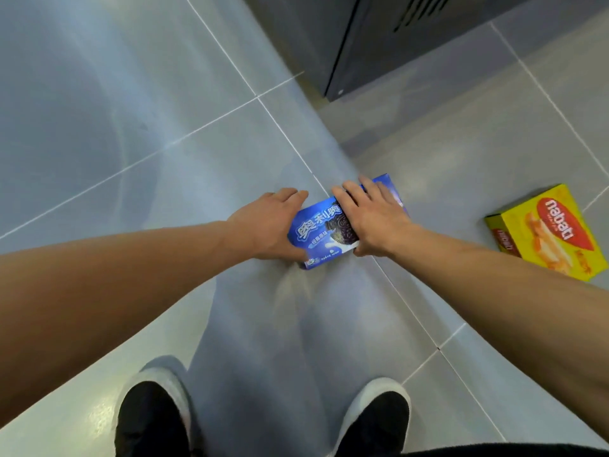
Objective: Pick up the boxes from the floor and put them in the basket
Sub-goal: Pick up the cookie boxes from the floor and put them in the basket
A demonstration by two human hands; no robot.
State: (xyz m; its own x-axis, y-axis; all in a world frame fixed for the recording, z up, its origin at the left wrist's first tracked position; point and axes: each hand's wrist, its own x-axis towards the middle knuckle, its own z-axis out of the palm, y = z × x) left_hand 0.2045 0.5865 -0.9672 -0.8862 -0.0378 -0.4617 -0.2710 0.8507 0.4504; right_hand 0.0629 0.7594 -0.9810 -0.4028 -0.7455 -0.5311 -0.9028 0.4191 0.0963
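A blue cookie box (324,230) lies flat on the grey tiled floor in the middle of the view. My left hand (268,222) grips its left end, thumb at the near edge and fingers along the far side. My right hand (370,214) lies over the right half of the box, fingers reaching to the far edge and thumb hooked on the near edge. A yellow wafer box (543,232) lies on the floor to the right, untouched. No basket is in view.
A dark metal cabinet (395,37) stands at the top, behind the boxes. My two black shoes (151,420) are at the bottom edge. Glossy floor tiles (131,127) stretch out to the left.
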